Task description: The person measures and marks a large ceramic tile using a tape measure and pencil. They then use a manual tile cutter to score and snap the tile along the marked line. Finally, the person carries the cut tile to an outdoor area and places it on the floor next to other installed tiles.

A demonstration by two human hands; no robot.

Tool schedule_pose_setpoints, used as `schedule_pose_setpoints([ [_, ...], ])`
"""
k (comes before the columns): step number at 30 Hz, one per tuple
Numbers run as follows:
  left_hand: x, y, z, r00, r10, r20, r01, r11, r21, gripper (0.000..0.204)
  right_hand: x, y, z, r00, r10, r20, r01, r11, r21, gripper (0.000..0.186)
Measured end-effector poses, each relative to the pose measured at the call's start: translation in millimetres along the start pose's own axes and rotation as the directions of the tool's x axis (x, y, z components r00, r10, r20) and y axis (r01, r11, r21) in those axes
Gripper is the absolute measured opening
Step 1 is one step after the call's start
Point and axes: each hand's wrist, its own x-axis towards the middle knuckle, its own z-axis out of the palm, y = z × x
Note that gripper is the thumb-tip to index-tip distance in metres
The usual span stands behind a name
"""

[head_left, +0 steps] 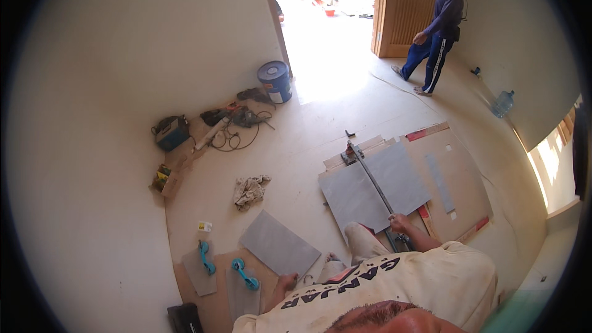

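My right hand [401, 223] is closed around the handle of a manual tile cutter [374, 180], at the near end of its long rail. A large grey tile [345, 192] lies flat under that rail. On my left side, my left hand [287, 282] is low beside the near edge of another grey tile [280, 242]. Its fingers are too small and partly hidden to read. Two teal suction lifters, one upper-left [206, 258] and one nearer [245, 274], sit on smaller tile pieces left of that hand.
A narrow grey strip [439, 182] lies on the brown board [472, 191] at right. Further off are a crumpled cloth [250, 192], power tools with a cord [237, 118], a blue bucket [275, 82] and a water bottle [503, 104]. Another person [436, 31] stands by the doorway.
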Motion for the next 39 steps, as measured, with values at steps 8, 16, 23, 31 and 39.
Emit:
schedule_pose_setpoints([
  [8,16,-20,-94,0.965,-0.163,-0.206,0.114,0.966,-0.231,0.044,65,20,12,0.934,-0.125,0.333,0.253,0.893,-0.372,0.020],
  [16,52,0,-174,0.946,-0.320,-0.049,0.169,0.617,-0.768,0.035,176,32,39,0.870,-0.093,0.483,0.275,0.906,-0.321,0.027],
  [23,129,25,-328,0.951,-0.282,-0.123,0.055,0.549,-0.834,0.033,352,-48,-10,0.876,-0.374,0.304,0.425,0.897,-0.122,0.025],
  [31,200,-14,-468,0.898,-0.361,-0.253,0.061,0.670,-0.740,0.034,548,-202,-150,0.877,-0.314,0.365,0.405,0.891,-0.204,0.019],
  [39,249,-17,-505,0.928,-0.367,-0.056,0.314,0.857,-0.409,0.044,686,-267,-250,0.993,-0.068,0.094,0.031,0.936,0.350,0.024],
])
